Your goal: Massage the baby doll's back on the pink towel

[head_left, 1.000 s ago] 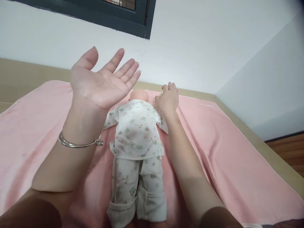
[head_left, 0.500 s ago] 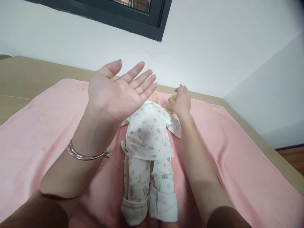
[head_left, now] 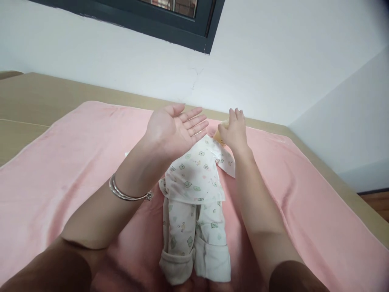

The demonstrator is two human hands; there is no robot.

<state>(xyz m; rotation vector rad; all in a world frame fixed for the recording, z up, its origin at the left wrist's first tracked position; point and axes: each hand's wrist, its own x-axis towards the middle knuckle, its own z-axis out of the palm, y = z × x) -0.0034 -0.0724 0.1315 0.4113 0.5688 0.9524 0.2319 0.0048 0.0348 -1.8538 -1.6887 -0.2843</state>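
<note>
A doll or small figure in a white patterned top (head_left: 197,174) and matching trousers (head_left: 182,227) with rolled cuffs lies on a pink blanket (head_left: 100,162). My left hand (head_left: 179,127), palm up with fingers spread and nothing on it, is over the upper end of the top and hides the head area. A silver bracelet (head_left: 127,196) circles my left wrist. At the upper right of the top, my right hand (head_left: 235,132) has its fingers round a yellowish object (head_left: 220,136), mostly hidden by the hand.
The blanket lies over a wooden surface (head_left: 60,91), whose bare edge shows at the back and the right. Behind it rises a white wall (head_left: 258,61) with a dark window frame (head_left: 170,30). Brown flooring (head_left: 377,205) shows at the far right.
My left hand has moved right and down, closer to the upper end of the top. My right hand has stayed in nearly the same place on the yellowish object.
</note>
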